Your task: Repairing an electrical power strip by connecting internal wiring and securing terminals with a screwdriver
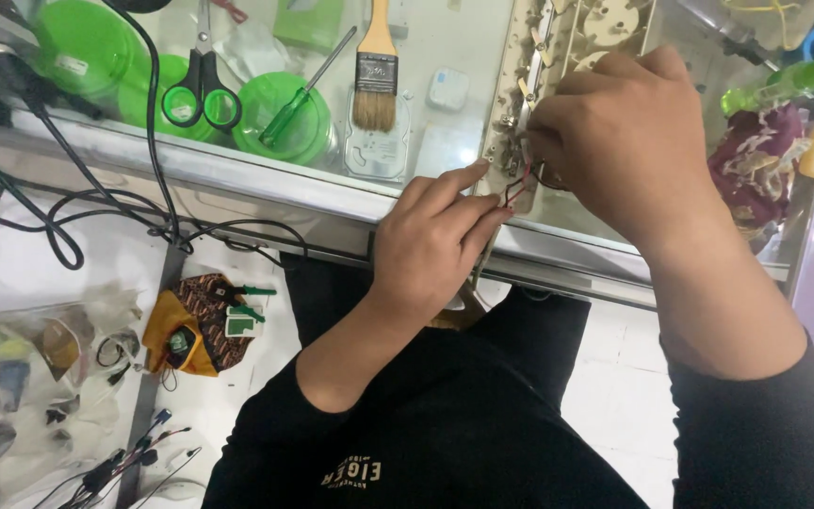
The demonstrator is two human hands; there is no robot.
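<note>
- Black sleeves (445,424) sat closest to cam, covering both forearms.
- Cream plastic panel (539,66) lay on glass counter (237,170), under & beyond both sets of fingertips.
- Right hand (628,141) curled over panel's lower end; fingers bunched tight, what they pinched was hidden.
- Left hand (431,245): index stretched out to panel edge, other fingers pinching thin red/black wires (518,188) just below right fingertips.
- Paintbrush (375,80), green-handled scissors (202,90) & green screwdriver (299,94) lay well left of fingers.
</note>
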